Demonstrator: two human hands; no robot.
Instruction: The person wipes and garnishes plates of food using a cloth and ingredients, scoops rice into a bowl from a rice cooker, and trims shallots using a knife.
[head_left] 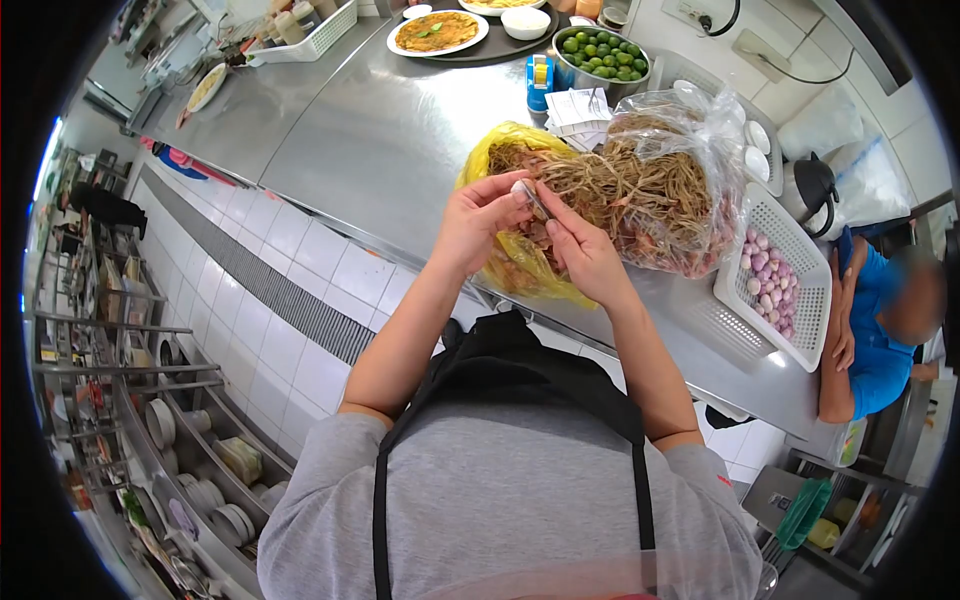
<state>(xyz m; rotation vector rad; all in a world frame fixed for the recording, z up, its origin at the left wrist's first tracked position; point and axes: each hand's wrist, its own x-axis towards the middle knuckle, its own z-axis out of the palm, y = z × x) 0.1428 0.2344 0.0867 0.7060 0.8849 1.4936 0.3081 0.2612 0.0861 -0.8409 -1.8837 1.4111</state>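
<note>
Over the yellow plastic bag (pixel 545 278), my left hand (pixel 478 225) pinches a small pale bulb, which looks like a shallot (pixel 521 188). My right hand (pixel 588 255) grips a small knife (pixel 539 205), its blade against the bulb. Fingers hide part of both. Behind and right of my hands lies a heap of dry brown stalks (pixel 630 180) with reddish bulbs, partly inside a clear plastic bag (pixel 700 125). To the right, a white perforated basket (pixel 808 345) contains many pinkish-purple shallots (pixel 770 280).
On the steel counter (pixel 390 130) are a metal pot of limes (pixel 605 55), a blue tape dispenser (pixel 540 82), paper slips (pixel 578 112) and a tray (pixel 480 45) with dishes. A person in a blue shirt (pixel 875 330) leans at the right end. Shelves (pixel 180 440) stand at left.
</note>
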